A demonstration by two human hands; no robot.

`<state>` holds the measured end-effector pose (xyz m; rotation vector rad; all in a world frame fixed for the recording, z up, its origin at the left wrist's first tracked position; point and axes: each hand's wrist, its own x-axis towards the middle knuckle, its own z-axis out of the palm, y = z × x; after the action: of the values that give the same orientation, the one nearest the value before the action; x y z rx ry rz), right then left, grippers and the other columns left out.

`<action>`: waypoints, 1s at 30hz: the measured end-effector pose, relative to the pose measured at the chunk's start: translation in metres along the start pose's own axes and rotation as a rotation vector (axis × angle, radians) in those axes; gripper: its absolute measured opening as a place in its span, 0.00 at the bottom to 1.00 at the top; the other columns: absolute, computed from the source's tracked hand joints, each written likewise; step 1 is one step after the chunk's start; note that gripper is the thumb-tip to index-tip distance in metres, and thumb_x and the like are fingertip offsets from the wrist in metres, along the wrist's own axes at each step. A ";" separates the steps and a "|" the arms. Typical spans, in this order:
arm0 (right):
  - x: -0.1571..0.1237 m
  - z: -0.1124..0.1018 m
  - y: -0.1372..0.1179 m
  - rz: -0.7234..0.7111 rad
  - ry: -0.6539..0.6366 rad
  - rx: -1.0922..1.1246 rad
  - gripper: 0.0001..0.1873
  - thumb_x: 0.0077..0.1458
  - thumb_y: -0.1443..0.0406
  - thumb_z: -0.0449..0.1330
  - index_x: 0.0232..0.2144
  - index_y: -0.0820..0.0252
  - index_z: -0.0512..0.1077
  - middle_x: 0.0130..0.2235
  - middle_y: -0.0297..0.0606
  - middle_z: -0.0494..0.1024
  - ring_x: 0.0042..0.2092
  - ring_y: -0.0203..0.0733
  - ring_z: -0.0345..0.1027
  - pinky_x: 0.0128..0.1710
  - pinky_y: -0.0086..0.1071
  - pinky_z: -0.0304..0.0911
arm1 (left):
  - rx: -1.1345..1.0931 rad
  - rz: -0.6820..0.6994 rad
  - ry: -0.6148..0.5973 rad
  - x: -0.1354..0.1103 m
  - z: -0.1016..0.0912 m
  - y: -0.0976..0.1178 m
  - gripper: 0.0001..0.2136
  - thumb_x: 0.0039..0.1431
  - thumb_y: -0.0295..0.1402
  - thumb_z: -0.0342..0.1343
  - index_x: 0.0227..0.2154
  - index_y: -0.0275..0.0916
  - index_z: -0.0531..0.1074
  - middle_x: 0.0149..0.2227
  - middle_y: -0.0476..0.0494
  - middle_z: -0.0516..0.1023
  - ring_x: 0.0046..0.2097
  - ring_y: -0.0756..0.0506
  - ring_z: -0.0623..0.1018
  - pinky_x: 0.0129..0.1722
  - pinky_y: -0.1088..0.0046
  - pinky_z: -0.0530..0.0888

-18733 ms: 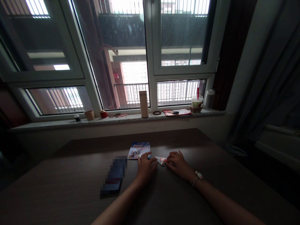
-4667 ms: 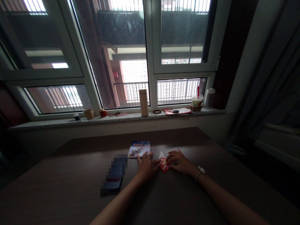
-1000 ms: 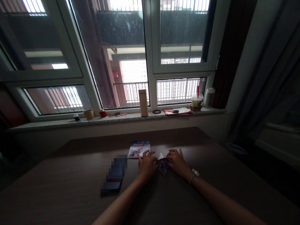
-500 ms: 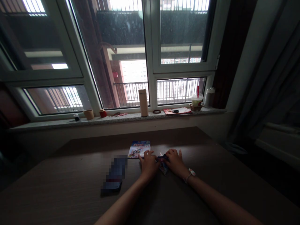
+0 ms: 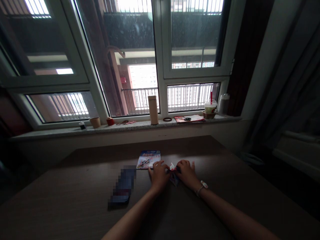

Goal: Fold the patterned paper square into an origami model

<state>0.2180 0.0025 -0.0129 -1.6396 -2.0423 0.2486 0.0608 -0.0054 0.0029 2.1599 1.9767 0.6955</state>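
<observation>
Between my hands, over the table, is a small printed piece (image 5: 174,180) in dark blue, red and white; it looks like folded paper with a pointed lower end. My left hand (image 5: 160,175) pinches its left edge with thumb and fingertips, and my right hand (image 5: 187,174) grips the right edge. A white and red part stands up in the gap between the fingers. The fingertips hide both side edges. Just beyond my left hand lies a colourful printed sheet or booklet (image 5: 148,157), partly covered by the fingers.
A pixelated dark blue object (image 5: 123,186) lies left of my left forearm on the brown table (image 5: 75,200). Along the windowsill (image 5: 140,125) stand a beige flask (image 5: 153,110), a paper cup (image 5: 95,122), a drink cup with a red straw (image 5: 210,106), and scissors on red papers (image 5: 195,118).
The printed piece has opened or turned between my fingers: the dark blue middle has given way to white and red. My hands have barely shifted.
</observation>
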 end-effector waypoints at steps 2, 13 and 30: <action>0.000 0.001 0.001 0.024 0.004 0.024 0.12 0.58 0.60 0.55 0.42 0.55 0.73 0.50 0.43 0.71 0.56 0.52 0.58 0.60 0.66 0.34 | -0.013 0.004 -0.008 0.001 0.001 -0.001 0.07 0.56 0.35 0.59 0.36 0.49 0.80 0.60 0.48 0.68 0.63 0.35 0.59 0.60 0.37 0.47; 0.003 0.003 0.004 0.074 0.000 0.088 0.11 0.56 0.59 0.57 0.40 0.53 0.75 0.50 0.41 0.71 0.56 0.53 0.58 0.61 0.65 0.35 | -0.058 -0.031 -0.025 0.003 0.000 -0.002 0.06 0.55 0.39 0.59 0.33 0.48 0.81 0.63 0.48 0.65 0.64 0.34 0.57 0.61 0.39 0.45; 0.000 -0.001 0.002 0.050 -0.020 0.077 0.14 0.55 0.61 0.57 0.43 0.51 0.75 0.51 0.41 0.70 0.56 0.51 0.59 0.61 0.62 0.35 | -0.072 -0.035 -0.039 0.002 0.002 -0.003 0.13 0.52 0.34 0.58 0.42 0.47 0.77 0.65 0.48 0.61 0.65 0.34 0.56 0.61 0.37 0.41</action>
<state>0.2202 0.0027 -0.0126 -1.6495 -1.9828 0.3577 0.0591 -0.0030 0.0006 2.0774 1.9346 0.7023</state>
